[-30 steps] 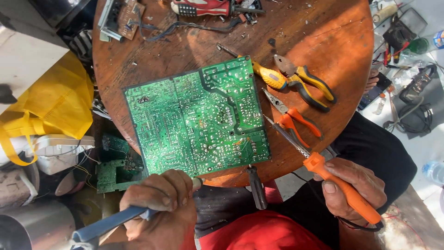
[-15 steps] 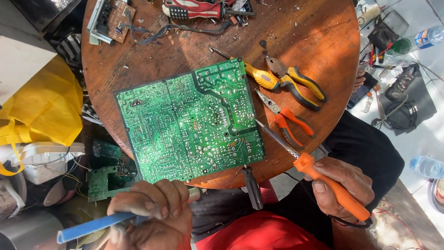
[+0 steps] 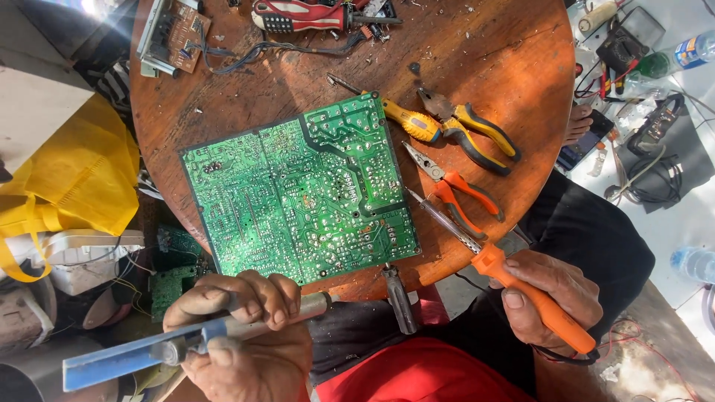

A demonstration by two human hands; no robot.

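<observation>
A large green circuit board lies solder side up on a round wooden table. My right hand grips the orange handle of a soldering iron, whose metal tip rests at the board's right edge. My left hand holds a blue-handled metal tool just below the board's near edge, its metal end pointing right towards the board.
Yellow-handled pliers, a yellow screwdriver and orange-handled pliers lie right of the board. A red tool and a small brown board sit at the far edge. A yellow bag hangs left; a bottle lies at the right.
The view has shifted, so the table and board sit further right in frame. Both hands keep their grips; the soldering iron tip stays at the board's right edge.
</observation>
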